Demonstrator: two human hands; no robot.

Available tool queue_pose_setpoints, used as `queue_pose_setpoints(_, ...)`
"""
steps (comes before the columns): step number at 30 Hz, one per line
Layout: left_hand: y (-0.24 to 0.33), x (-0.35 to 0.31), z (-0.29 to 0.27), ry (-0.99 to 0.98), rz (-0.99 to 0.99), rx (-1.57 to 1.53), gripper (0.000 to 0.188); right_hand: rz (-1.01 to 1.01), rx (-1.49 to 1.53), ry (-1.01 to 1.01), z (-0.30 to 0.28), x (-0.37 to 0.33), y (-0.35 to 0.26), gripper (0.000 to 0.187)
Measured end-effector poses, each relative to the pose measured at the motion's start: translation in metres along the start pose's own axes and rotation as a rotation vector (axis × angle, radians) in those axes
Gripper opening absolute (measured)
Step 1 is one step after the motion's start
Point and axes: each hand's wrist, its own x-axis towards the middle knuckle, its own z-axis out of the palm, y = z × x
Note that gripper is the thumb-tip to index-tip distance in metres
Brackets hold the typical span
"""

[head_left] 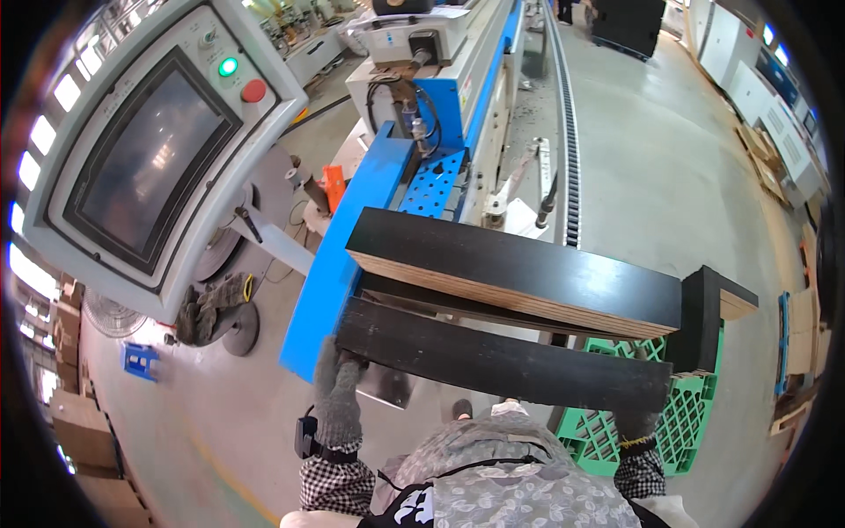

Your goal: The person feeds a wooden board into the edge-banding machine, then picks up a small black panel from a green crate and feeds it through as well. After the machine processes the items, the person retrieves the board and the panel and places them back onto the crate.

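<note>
A long black board (502, 356) lies crosswise in front of my body. My left hand (338, 392), in a grey knitted glove, grips its left end, the fingers partly hidden by the board. At the other end my gloved right hand (635, 426) holds it from below, mostly covered by it. Just beyond lies a stack of black-faced boards (519, 268) with brown layered edges. Its left end is beside the blue machine beam (339, 255). More black boards (700, 321) stand at the right on a green plastic pallet (687, 422).
A tilted control panel (158, 154) with a dark screen, a lit green button and a red knob stands at left. Behind the boards stretches a long machine (480, 88) with a cable chain (565, 114). A blue stool (141, 361) and cardboard boxes (88, 431) are far left.
</note>
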Motion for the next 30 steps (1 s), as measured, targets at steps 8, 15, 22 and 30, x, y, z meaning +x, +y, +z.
queue_pose_setpoints(8, 0.005, -0.010, -0.025, 0.098, 0.007, 0.015, 0.055, -0.177, -0.376, 0.068, 0.067, -0.013, -0.068, 0.056)
queue_pose_setpoints(15, 0.015, -0.016, -0.053, 0.084, 0.049, 0.030, 0.032, -0.755, -1.485, -0.855, 0.292, -0.058, -0.133, 0.066)
queue_pose_setpoints(22, 0.036, 0.018, -0.060, 0.079, 0.543, 0.776, 0.036, -0.597, -1.974, -0.966, 0.359, -0.024, -0.047, 0.085)
queue_pose_setpoints(30, 0.013, 0.044, -0.062, 0.147, 0.439, 1.298, 0.063, -0.495, -1.787, -0.919, 0.403, -0.014, -0.180, 0.079)
